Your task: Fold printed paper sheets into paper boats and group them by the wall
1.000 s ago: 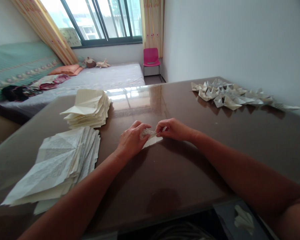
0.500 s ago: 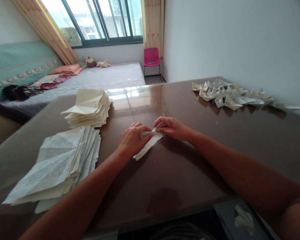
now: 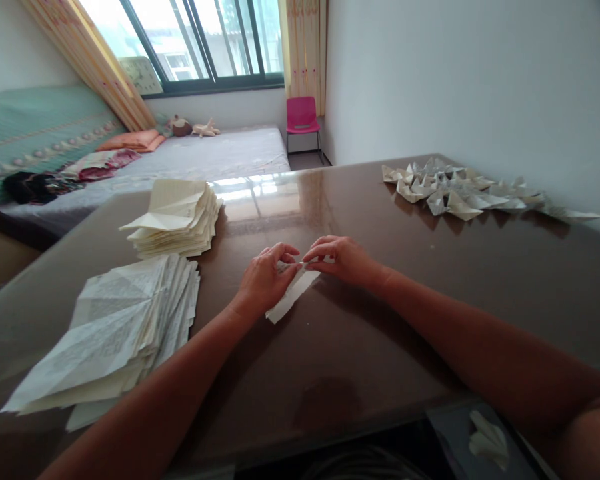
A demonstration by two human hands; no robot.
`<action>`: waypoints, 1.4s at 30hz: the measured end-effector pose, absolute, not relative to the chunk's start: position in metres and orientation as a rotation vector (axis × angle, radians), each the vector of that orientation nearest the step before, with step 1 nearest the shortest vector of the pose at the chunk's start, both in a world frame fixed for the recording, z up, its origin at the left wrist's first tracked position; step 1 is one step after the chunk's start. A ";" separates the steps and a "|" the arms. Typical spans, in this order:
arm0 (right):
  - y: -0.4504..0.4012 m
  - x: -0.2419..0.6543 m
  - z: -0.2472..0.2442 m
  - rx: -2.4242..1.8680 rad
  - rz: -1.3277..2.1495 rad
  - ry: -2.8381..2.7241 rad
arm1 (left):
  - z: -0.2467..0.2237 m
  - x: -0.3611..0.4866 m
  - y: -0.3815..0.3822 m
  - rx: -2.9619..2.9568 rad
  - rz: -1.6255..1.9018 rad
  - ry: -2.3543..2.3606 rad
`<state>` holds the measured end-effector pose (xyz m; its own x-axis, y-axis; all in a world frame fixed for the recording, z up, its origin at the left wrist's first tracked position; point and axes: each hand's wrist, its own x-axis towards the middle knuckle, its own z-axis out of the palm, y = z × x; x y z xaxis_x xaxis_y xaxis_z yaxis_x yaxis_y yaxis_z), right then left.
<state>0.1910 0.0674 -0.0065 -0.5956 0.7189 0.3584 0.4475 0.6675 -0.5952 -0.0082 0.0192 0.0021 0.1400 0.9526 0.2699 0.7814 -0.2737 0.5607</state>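
A folded piece of paper [image 3: 293, 297] is pinched between my two hands over the middle of the brown table [image 3: 380, 333]. My left hand [image 3: 270, 275] grips its left side, thumb and fingers closed on it. From the right, my right hand [image 3: 341, 259] pinches the upper end, its fingertips almost touching the left thumb. A pale flap slants down toward me below the hands. Part of the paper is hidden behind the fingers.
Left of my arm lie a stack of creased printed sheets [image 3: 115, 313] and, behind it, a stack of cream sheets [image 3: 175, 213]. Several folded paper shapes [image 3: 460, 190] stand at the far right by the wall. A crumpled paper piece [image 3: 489, 440] lies below the table's front edge.
My fingertips have drawn closer together on the paper, and the right hand has shifted slightly left. The left fingers are lifted and curled more. The view has moved a little.
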 end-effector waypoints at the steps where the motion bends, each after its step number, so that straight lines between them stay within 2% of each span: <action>1: 0.068 0.191 -0.007 -0.898 0.602 -2.308 | 0.002 -0.008 0.018 2.147 0.880 1.684; 5: 0.070 0.192 -0.007 -0.880 0.612 -2.325 | 0.002 -0.007 0.016 2.195 0.950 1.665; 14: 0.069 0.191 -0.006 -0.912 0.650 -2.376 | 0.003 -0.007 0.017 2.452 0.735 1.652; 32: 0.067 0.194 0.000 -0.886 0.671 -2.566 | -0.003 -0.004 0.017 2.535 0.578 1.522; 38: 0.077 0.203 0.002 -1.085 0.932 -2.514 | 0.001 -0.015 0.028 2.121 1.044 1.524; 42: 0.090 0.216 0.001 -1.084 1.096 -2.450 | 0.000 -0.029 0.036 1.957 1.036 1.572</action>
